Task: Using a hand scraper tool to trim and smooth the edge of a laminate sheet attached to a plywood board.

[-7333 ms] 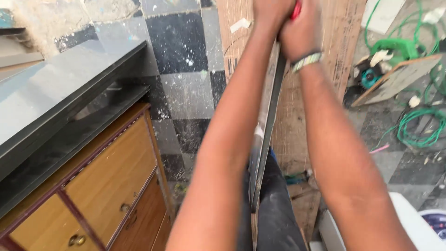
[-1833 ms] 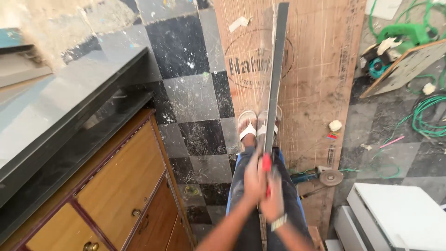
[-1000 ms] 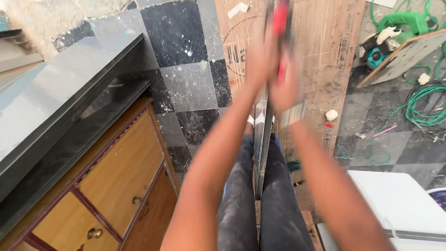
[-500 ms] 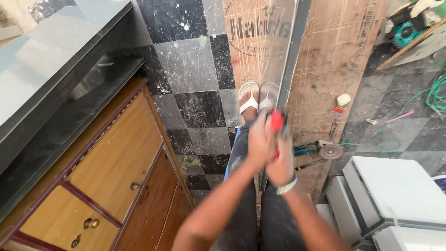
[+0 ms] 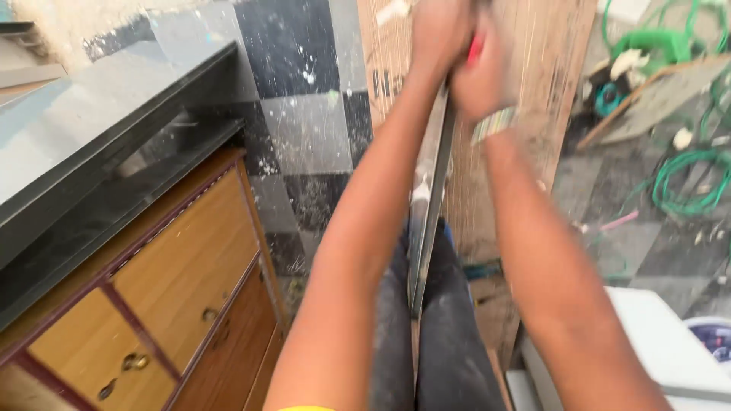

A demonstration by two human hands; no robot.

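strip (image 5: 430, 221) of grey metal runs from the knees up into both fists; left hand (image 5: 438, 34) and right hand (image 5: 483, 76) clench a red-handled tool (image 5: 475, 49) atop it.

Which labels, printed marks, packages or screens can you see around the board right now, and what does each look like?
Printed mark: dark stamp on the brown plywood board lying on the floor, upper centre, mostly hidden by the left hand and arm.
White box-like thing: lower right, pale, rectangular; whether it is a package cannot be told.
No screens or signs show.
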